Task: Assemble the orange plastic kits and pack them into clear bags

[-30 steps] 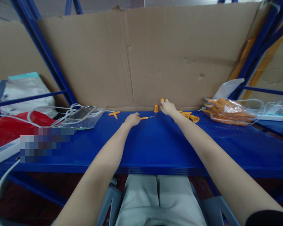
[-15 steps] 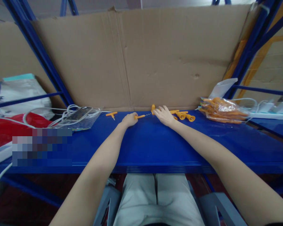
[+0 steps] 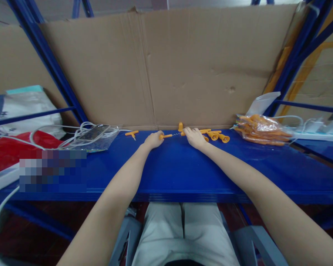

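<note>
My left hand (image 3: 153, 140) rests on the blue shelf (image 3: 166, 173) with its fingers closed round the orange handle of a small corkscrew (image 3: 168, 136), whose metal spiral points right. My right hand (image 3: 193, 136) is curled closed just right of that spiral, gripping a small orange piece at its fingertips. An orange cap (image 3: 180, 126) stands upright behind the two hands. Several orange cone-shaped pieces (image 3: 218, 136) lie to the right of my right hand. One orange T-shaped piece (image 3: 131, 133) lies left of my left hand.
A clear bag of orange parts (image 3: 262, 129) sits at the right, with a white power strip (image 3: 319, 135) beyond it. A phone on a plastic sleeve (image 3: 96, 135) and white cables (image 3: 58, 133) lie at the left. Cardboard (image 3: 166, 66) backs the shelf.
My right hand drew back from the cardboard wall toward the corkscrew's spiral tip and closed there. My left hand has kept its hold on the corkscrew handle.
</note>
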Action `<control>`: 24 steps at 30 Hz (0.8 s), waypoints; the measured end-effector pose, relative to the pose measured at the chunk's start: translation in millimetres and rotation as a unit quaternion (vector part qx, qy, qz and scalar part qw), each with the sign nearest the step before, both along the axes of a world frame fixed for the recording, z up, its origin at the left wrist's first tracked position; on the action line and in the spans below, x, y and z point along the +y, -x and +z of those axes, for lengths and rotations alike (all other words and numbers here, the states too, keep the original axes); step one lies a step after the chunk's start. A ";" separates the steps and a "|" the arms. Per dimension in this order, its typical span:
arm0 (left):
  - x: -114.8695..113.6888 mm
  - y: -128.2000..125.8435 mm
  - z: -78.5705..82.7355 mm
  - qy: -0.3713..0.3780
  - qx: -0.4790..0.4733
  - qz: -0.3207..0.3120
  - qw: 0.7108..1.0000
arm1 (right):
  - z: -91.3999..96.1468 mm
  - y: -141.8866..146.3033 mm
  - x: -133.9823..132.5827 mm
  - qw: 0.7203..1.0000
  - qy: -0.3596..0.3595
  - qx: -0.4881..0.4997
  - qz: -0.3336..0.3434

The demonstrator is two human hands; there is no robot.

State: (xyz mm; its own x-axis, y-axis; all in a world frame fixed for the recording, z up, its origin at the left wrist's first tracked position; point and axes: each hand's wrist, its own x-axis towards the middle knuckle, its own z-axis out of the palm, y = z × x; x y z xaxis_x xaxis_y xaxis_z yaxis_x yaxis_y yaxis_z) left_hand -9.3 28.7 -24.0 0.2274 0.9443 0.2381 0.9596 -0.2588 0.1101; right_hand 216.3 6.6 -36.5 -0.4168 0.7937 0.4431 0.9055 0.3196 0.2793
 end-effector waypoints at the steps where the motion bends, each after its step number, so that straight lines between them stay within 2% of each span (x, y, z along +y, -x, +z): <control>1: -0.1 -0.2 0.0 -0.001 0.001 -0.001 1.000 | 0.4 0.2 -0.6 1.000 0.005 0.004 -0.004; 7: -1.1 -2.2 0.0 -0.003 0.000 -0.013 1.000 | 1.8 -0.1 -2.5 0.999 0.030 0.027 -0.019; 17: -1.3 -4.7 -1.1 -0.014 0.000 -0.028 0.999 | -2.1 -3.1 0.6 0.997 0.041 0.070 -0.001; 24: -3.4 -11.0 -1.8 -0.026 -0.020 -0.035 0.999 | -4.7 -3.6 2.7 0.996 0.023 0.066 0.049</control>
State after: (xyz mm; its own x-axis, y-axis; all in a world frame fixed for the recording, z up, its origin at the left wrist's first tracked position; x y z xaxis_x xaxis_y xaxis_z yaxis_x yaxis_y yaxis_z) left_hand 1.7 25.4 -25.8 0.2823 0.9126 0.2958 0.9340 -0.3318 0.1321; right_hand 219.9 9.3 -41.2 -0.4344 0.7721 0.4639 0.8969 0.4185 0.1432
